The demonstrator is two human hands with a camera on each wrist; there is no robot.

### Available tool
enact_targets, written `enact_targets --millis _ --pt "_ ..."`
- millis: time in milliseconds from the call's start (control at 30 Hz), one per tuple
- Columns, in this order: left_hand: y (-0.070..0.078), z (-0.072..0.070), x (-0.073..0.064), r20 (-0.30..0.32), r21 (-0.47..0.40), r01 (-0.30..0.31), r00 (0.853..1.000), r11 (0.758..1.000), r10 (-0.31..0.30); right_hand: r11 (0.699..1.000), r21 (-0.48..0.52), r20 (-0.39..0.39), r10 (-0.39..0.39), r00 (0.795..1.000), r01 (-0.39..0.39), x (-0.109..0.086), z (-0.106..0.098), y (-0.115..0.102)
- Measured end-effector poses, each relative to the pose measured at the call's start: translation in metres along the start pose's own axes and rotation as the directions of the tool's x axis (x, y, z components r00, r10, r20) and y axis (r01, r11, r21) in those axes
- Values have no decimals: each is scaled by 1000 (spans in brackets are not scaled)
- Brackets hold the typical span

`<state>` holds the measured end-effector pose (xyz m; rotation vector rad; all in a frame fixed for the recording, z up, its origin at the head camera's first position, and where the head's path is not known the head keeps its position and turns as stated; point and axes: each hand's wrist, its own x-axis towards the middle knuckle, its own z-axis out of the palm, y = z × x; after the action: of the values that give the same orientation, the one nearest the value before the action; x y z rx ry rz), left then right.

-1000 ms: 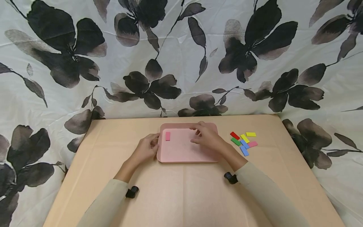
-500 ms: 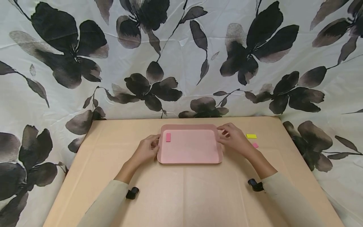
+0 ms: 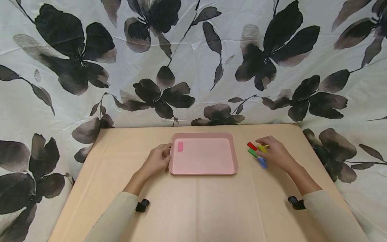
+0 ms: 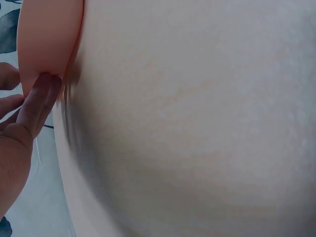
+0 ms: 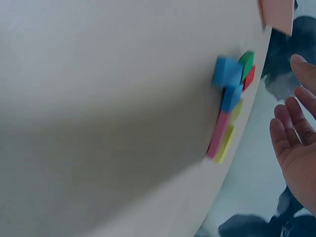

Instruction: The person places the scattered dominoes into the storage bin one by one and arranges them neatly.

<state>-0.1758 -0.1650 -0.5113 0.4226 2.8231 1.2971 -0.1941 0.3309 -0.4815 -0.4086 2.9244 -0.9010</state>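
A pink rectangular tray [image 3: 205,163] lies on the table, with one pink block [image 3: 180,146] standing lengthwise near its upper left corner. Fingertips of my left hand [image 3: 156,158] touch the tray's left edge; the left wrist view shows them fairly straight against its wall. Over a loose cluster of small blocks right of the tray hovers my right hand [image 3: 275,153], fingers parted and holding nothing. Red [image 3: 251,146], green [image 3: 252,153], yellow [image 3: 262,148] and blue [image 3: 261,162] blocks show there. Another pink block [image 5: 218,134], hidden in the head view, appears in the right wrist view.
The table [image 3: 196,208] has a light tan cover. Behind it hangs a white cloth [image 3: 199,53] printed with dark flowers. Each wrist wears a small black camera, one at the left cuff [image 3: 142,205] and one at the right cuff [image 3: 296,203].
My right hand has moved right, from above the tray, past its right edge, to over the blocks. My left hand stays at the tray's left edge; the pink block in the tray has not moved.
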Motion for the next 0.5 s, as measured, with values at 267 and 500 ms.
enact_targets --millis 267,500 --pt "1 0 2 -2 2 -5 1000 1000 5 995 -42 -10 86 996 -86 -17 -6 23" --pt "1 1 -1 -5 11 -6 1000 1000 6 987 -74 -8 141 990 -141 -26 1 40"
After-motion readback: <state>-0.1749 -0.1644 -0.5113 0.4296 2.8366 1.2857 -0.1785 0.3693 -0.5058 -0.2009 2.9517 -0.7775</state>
